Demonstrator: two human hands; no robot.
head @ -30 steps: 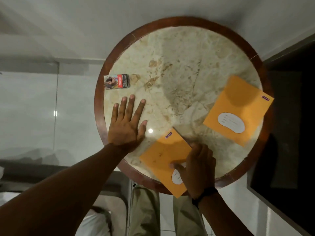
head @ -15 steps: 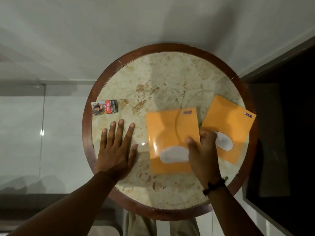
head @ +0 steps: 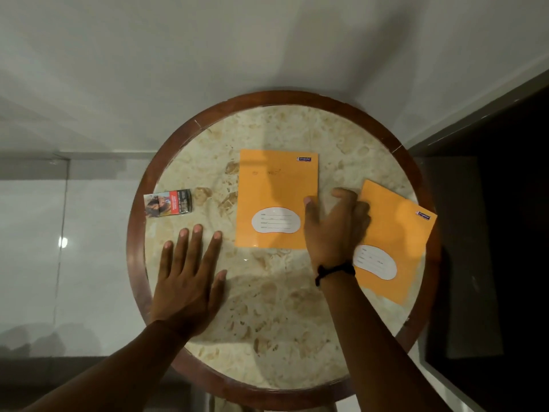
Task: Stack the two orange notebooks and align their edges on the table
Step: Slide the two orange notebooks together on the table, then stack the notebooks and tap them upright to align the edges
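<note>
One orange notebook (head: 274, 191) lies flat and square near the middle of the round marble table (head: 267, 322), its white label toward me. A second orange notebook (head: 395, 233) lies tilted at the table's right edge, apart from the first. My right hand (head: 332, 230) hovers between the two with fingers spread, its thumb at the first notebook's right edge and its fingers over the second notebook's left corner. It grips neither. My left hand (head: 190, 281) rests flat on the marble at the left, fingers apart, holding nothing.
A small cigarette pack (head: 167, 202) lies near the table's left rim, just beyond my left hand. The table has a raised brown wooden rim (head: 136, 263). A dark cabinet or panel (head: 490, 233) stands to the right, white tiled floor around.
My right hand slid the first notebook from the near edge to the table's middle, squared it, then let go and moved right toward the second notebook. My left hand stayed flat.
</note>
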